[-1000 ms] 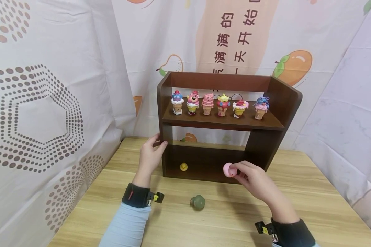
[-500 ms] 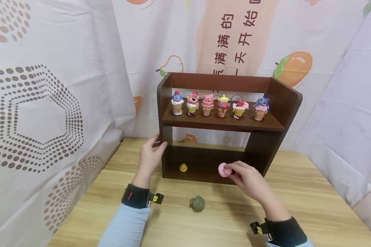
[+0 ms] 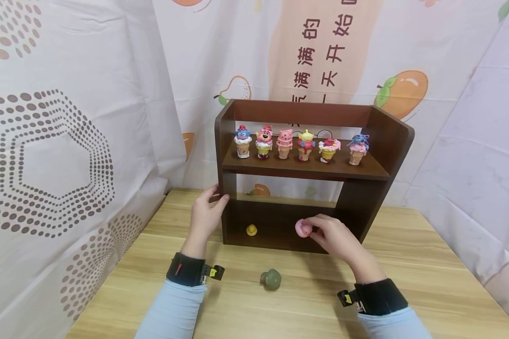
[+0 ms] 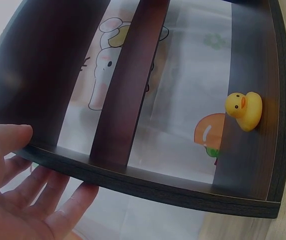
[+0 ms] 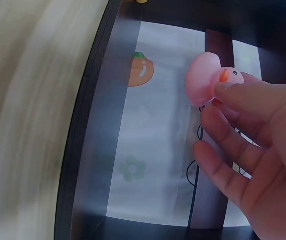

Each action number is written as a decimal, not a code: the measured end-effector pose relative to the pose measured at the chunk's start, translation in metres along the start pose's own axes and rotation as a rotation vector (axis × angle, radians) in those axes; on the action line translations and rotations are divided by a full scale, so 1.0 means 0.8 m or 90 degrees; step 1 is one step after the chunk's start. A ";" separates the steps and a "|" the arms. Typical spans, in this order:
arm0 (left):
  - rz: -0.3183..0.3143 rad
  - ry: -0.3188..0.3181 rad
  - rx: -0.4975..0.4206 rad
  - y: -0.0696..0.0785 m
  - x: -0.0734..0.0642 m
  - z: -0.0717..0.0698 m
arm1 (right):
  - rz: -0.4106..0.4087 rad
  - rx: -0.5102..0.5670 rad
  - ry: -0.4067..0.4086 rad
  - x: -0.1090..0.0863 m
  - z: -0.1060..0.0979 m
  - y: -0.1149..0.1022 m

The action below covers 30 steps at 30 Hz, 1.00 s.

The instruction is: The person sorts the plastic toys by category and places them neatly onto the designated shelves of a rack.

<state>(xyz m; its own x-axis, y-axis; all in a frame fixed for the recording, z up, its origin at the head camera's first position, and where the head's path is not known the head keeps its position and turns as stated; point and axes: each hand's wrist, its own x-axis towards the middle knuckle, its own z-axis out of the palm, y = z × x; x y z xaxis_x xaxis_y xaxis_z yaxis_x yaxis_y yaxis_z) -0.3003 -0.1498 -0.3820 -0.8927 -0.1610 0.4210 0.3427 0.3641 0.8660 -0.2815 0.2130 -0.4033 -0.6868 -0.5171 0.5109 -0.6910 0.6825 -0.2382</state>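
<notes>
My right hand [image 3: 337,237] pinches a pink rubber duck [image 5: 201,80] by its head between thumb and fingers. It holds the duck at the front of the lower compartment of a dark brown two-tier shelf [image 3: 307,172]. On that lower board, near the left side, sits a small yellow rubber duck [image 4: 251,111]. My left hand [image 3: 206,212] grips the shelf's left side panel, thumb on the inner side and fingers on the outer side. A dark green rubber toy [image 3: 271,279] lies on the table in front; its face is not visible.
Several ice-cream-cone figurines stand in a row on the upper board, from a blue-headed figurine [image 3: 243,141] at left to a pink one with a blue top [image 3: 358,149] at right. The wooden table [image 3: 411,282] meets printed curtains [image 3: 186,56] behind.
My right hand has carried the pink rubber duck to the left, and slightly up, along the lower compartment. The left hand has stayed on the side panel.
</notes>
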 end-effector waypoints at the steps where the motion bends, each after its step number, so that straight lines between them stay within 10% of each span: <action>1: -0.001 -0.001 0.000 0.000 0.000 0.000 | 0.003 0.000 -0.009 0.003 0.000 0.001; 30: 0.005 -0.007 -0.005 0.001 0.000 -0.001 | 0.069 0.038 -0.257 0.079 0.014 0.012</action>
<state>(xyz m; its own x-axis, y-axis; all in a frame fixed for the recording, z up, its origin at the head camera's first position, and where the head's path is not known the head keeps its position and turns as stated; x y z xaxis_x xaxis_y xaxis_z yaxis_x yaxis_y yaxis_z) -0.3001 -0.1499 -0.3810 -0.8933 -0.1482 0.4243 0.3513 0.3584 0.8649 -0.3339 0.1814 -0.3827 -0.7815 -0.6127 0.1180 -0.6132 0.7192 -0.3268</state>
